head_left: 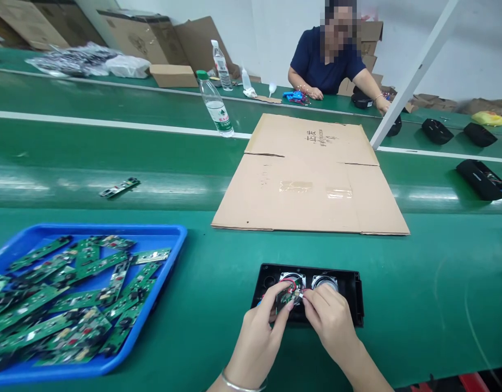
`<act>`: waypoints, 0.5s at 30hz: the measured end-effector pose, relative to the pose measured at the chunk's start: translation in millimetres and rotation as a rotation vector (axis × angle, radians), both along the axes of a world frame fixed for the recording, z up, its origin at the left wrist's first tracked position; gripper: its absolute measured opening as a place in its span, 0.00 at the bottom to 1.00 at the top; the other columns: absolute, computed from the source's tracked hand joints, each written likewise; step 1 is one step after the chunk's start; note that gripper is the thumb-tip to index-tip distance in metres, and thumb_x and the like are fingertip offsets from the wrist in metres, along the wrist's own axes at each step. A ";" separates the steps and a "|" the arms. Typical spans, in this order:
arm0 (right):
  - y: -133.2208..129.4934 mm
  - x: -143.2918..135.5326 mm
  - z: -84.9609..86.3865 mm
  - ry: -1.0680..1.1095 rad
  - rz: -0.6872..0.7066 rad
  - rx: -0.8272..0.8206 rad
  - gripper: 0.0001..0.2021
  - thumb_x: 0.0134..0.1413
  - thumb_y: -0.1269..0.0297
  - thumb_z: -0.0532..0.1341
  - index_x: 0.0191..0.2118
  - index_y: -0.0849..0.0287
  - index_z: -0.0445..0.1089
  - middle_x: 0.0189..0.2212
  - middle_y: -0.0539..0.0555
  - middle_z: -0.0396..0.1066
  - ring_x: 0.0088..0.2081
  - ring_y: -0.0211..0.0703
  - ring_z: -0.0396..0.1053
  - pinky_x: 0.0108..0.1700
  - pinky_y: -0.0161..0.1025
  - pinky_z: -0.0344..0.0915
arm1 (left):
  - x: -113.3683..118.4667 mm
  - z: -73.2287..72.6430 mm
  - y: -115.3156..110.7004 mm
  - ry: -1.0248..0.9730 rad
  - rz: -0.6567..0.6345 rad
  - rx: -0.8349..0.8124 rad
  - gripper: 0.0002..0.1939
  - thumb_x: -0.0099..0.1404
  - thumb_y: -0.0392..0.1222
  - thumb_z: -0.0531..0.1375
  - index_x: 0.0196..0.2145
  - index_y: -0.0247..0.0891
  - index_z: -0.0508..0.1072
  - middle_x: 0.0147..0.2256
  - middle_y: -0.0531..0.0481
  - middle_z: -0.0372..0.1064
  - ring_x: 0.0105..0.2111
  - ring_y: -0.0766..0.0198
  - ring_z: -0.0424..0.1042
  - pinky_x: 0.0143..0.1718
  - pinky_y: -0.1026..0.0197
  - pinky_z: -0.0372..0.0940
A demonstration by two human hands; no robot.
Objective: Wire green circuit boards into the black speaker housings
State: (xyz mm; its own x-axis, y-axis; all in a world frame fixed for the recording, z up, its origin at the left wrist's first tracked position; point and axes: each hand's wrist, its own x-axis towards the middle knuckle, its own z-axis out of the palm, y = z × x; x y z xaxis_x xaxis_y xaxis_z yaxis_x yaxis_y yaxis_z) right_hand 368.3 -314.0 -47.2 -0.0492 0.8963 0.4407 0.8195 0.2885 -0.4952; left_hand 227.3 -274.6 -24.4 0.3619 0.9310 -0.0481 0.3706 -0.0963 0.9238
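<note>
"So, where is the green circuit board (287,296) being worked on?"

"Lower centre of the frame, above the black casing (351,299), close to the two round speakers set in it."

"And what does the left hand (257,329) do?"

"It holds that board in a narrow pinch, thumb below, forefinger arched over the top beside a loop of red wire (291,281)."

"The right hand (331,320) too?"

"Its fingertips are drawn together on a small white connector (301,294), right at the board's edge. Whether the plug is seated I can't tell; the fingers cover too much."

"What lies around them?"

"A blue tray (183,235) at lower left, heaped with similar boards. One loose board (119,188) lies above it, left of centre. A flattened cardboard sheet (312,177) spans the middle, with a water bottle (218,113) standing just past its upper left corner."

"Anyone else?"

"A co-worker (325,62) in a dark blue top, upper right, one arm stretched toward a black case (393,126)."
</note>
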 end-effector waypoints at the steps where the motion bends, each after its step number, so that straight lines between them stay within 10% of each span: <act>1: 0.4 -0.3 -0.2 -0.029 -0.001 -0.005 0.10 0.58 0.73 0.49 0.31 0.63 0.66 0.23 0.52 0.64 0.25 0.38 0.59 0.27 0.35 0.56 | -0.6 0.0 0.0 -0.004 0.002 0.012 0.12 0.59 0.39 0.52 0.42 0.41 0.66 0.38 0.50 0.74 0.33 0.63 0.75 0.32 0.66 0.71; 15: 2.4 -2.6 0.0 -0.180 0.008 -0.034 0.13 0.60 0.72 0.47 0.28 0.60 0.65 0.22 0.51 0.61 0.24 0.38 0.57 0.25 0.35 0.52 | -4.4 -0.2 2.0 0.055 -0.105 0.054 0.12 0.61 0.36 0.49 0.42 0.43 0.65 0.35 0.51 0.74 0.31 0.64 0.75 0.30 0.65 0.70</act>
State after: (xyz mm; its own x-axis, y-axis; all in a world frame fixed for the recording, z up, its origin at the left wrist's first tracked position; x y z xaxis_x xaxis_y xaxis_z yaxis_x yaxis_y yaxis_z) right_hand 365.7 -311.6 -47.2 -0.1311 0.9098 0.3937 0.8935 0.2805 -0.3508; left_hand 222.9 -272.6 -24.5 0.4558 0.8898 -0.0212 0.4060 -0.1867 0.8946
